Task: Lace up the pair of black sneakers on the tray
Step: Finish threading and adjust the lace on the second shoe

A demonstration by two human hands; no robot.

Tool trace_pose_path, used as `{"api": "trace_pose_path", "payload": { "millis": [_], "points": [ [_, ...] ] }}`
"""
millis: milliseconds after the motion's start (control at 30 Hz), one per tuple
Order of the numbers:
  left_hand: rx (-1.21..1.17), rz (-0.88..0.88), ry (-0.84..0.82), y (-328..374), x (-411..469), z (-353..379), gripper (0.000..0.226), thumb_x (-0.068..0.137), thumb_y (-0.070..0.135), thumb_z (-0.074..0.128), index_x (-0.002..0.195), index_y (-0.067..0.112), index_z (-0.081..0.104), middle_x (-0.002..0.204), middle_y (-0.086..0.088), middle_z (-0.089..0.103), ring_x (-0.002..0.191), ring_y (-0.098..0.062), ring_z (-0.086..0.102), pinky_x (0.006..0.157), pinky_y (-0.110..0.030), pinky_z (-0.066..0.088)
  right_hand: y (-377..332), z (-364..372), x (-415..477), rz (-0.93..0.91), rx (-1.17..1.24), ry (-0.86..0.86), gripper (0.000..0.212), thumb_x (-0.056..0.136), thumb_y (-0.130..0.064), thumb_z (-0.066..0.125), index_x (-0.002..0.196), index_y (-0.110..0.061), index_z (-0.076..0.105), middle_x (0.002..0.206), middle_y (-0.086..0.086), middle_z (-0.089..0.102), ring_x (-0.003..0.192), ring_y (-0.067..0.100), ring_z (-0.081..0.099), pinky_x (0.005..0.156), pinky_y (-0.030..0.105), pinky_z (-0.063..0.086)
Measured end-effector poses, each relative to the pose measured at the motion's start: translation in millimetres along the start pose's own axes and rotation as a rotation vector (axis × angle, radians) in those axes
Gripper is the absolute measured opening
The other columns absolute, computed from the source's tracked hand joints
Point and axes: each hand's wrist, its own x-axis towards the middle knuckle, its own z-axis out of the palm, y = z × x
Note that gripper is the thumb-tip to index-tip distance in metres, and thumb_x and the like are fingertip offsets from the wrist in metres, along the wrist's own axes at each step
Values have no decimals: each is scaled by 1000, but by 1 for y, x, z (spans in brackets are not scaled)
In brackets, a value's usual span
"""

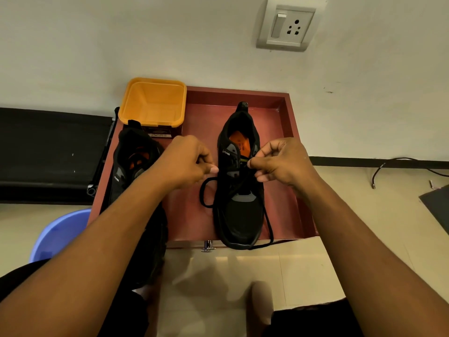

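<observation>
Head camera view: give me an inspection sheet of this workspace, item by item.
Surface: red tray on a tiled floor, against the wall.
Job's things: one black sneaker mid-tray, part laced, lace looping loose on both sides; second sneaker at the tray's left edge, partly hidden by the left forearm.
Clutter: orange tub at the tray's far left corner; blue basin on the floor.
Hands: left hand and right hand each pinch the lace by the upper eyelets.
Cables: one black cable on the floor, right.
Surroundings: wall socket above; black bench-like object left.
</observation>
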Motion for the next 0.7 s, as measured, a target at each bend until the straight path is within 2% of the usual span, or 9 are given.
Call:
{"api": "trace_pose_path", "payload": {
  "millis": [100,233,300,400,467,633,700],
  "points": [
    [4,-53,-65,-6,0,-3,16,90,22,79,77,16,73,67,-2,73,59,-9,72,73,-33,63,1,0,0,4,4,-7,17,79,-5,88,82,1,72,71,18,75,61,28,75,72,47,66],
    [-198,20,-73,11,-5,10,7,92,17,77,87,12,74,68,-3,73,59,-19,74,64,-29,61,0,0,0,-1,-9,-4,17,79,-5,87,83,1,72,70,19,75,61,28,74,69,43,66],
    [-133,28,-32,10,-3,6,10,92,15,77,82,12,76,65,-1,71,55,-16,72,59,-26,59,-1,0,0,-2,-9,-10,16,80,-6,87,84,1,73,73,20,75,62,27,74,69,41,65],
    [40,-19,-33,-3,1,-5,13,91,18,78,79,14,75,63,-5,71,52,-11,69,63,-29,60,-1,0,-1,3,-8,-17,16,81,-7,87,85,0,74,74,18,76,64,28,75,70,42,65],
    [60,-43,-31,-9,1,-7,15,93,19,77,78,15,72,62,-6,71,51,-11,68,62,-28,58,-1,0,0,7,-8,-19,16,81,-7,87,84,0,73,73,17,76,64,27,75,70,43,66],
    [-223,48,-57,6,-4,7,6,92,20,77,89,15,75,68,-2,71,60,-22,72,56,-30,61,-2,0,-1,9,-24,-8,15,80,-5,86,83,0,73,71,18,75,62,28,75,71,45,66],
    [-155,55,-10,5,-2,5,9,92,18,77,83,15,77,66,1,71,59,-15,71,56,-24,58,-2,0,-1,6,-19,-11,15,80,-4,86,83,1,73,73,19,75,62,27,74,70,45,66]
  ]
}}
